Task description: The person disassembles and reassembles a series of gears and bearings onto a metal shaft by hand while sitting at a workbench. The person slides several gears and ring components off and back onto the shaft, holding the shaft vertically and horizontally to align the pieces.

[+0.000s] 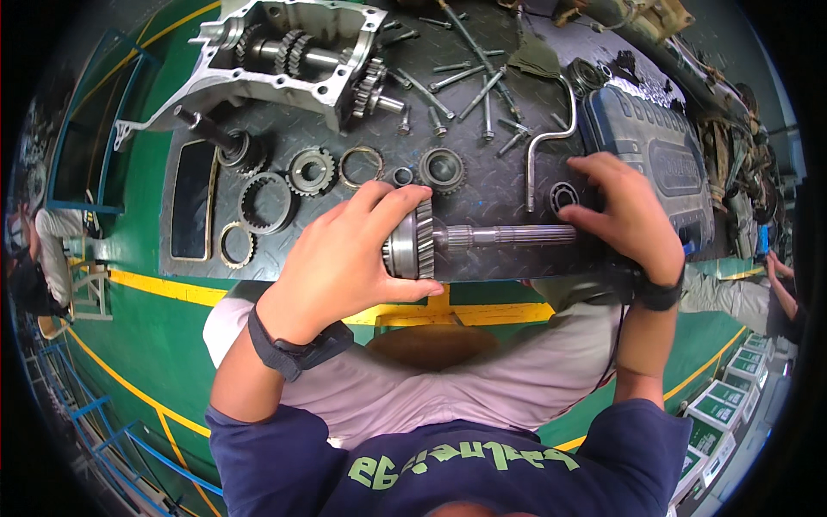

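Observation:
My left hand is wrapped round the helical gear at the left end of a splined gear shaft. The shaft lies level along the near edge of the bench, its bare end pointing right. Beside that end is my right hand, fingers and thumb apart, holding nothing. A small ball bearing lies just beyond the shaft tip, near my right thumb. Behind my left hand sit a toothed hub, a thin brass-coloured ring, a small ring and a round gear.
An open gearbox housing with gears inside stands at the far left. Several bolts lie scattered behind. A bent metal bar lies before a dark plastic case. At left are a phone, a toothed sleeve and another ring.

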A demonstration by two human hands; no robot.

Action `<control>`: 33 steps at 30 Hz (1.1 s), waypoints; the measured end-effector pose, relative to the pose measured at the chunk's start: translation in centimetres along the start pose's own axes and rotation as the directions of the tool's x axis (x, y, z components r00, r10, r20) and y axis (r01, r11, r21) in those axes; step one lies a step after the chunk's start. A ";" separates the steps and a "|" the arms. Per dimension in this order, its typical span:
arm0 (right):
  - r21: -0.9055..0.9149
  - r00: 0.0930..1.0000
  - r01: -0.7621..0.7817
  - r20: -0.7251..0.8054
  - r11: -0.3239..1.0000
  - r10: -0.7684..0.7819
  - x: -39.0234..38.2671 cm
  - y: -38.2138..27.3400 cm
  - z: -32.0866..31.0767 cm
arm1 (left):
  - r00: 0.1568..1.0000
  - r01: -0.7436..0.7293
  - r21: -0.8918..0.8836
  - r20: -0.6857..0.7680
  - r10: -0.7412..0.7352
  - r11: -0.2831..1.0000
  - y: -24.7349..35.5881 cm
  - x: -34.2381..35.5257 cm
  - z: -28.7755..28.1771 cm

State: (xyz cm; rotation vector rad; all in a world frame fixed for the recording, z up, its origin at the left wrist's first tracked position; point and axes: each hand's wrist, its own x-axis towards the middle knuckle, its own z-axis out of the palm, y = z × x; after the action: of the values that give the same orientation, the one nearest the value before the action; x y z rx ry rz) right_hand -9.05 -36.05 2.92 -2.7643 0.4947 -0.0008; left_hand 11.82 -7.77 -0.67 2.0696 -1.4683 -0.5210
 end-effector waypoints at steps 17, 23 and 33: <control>0.286 0.910 0.404 -0.026 0.869 -0.414 2.2 -11.0 7.5 | 0.999 -0.050 -0.019 -0.003 0.050 0.999 -0.8 -0.5 0.5; 0.226 0.918 0.396 -0.077 0.890 -0.389 1.9 -10.4 6.5 | 0.999 -0.052 -0.040 0.010 0.052 0.998 -0.7 -0.3 0.1; 0.109 0.975 0.214 -0.085 0.971 -0.205 -2.7 -5.0 1.3 | 1.000 -0.018 -0.050 0.012 0.019 0.999 -0.6 -0.6 0.1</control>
State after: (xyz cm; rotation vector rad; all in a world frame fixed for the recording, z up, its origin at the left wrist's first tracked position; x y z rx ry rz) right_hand -9.82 -30.34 3.46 -2.6935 0.2106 -0.1755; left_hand 12.00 -7.06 -1.18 2.0159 -1.4659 -0.5588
